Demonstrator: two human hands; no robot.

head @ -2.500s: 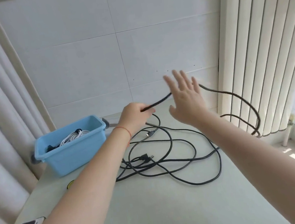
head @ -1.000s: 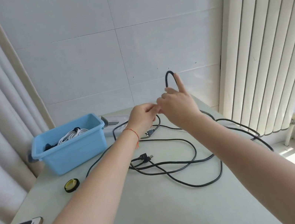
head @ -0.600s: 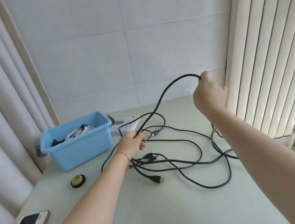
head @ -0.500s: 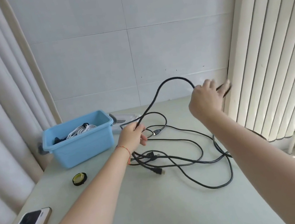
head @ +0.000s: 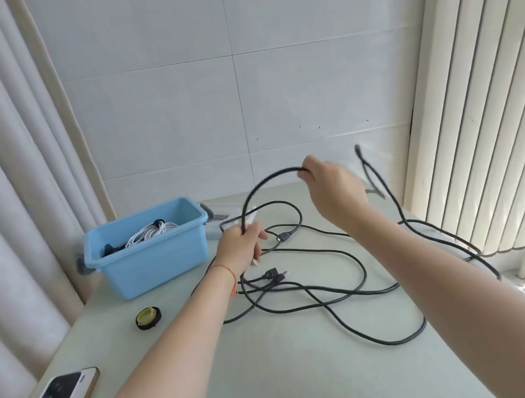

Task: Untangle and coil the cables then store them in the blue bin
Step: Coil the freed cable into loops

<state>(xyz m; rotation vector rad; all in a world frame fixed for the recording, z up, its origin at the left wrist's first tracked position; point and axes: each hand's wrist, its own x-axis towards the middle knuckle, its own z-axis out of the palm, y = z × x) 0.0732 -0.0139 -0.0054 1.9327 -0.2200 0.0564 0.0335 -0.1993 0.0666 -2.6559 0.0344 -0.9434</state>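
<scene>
A long black cable (head: 332,294) lies in loose tangled loops on the pale table (head: 285,386), with plugs near the middle. My left hand (head: 239,247) grips a gathered part of the black cable just above the table. From there the cable arcs up to my right hand (head: 332,187), which pinches it higher and to the right. Behind that hand a blurred cable end hangs in the air. The blue bin (head: 157,261) stands at the back left and holds a coiled white cable (head: 150,233) and a dark item.
A black and yellow tape roll (head: 148,317) lies in front of the bin. A phone (head: 62,390) rests at the table's left edge. A white item lies behind the bin. Curtains hang left, vertical blinds right; part of the cable trails off the table's right edge.
My right hand has come down and back toward the left hand, drawing the arc of cable into a smaller loop. The cable's free end has swung up behind it.
</scene>
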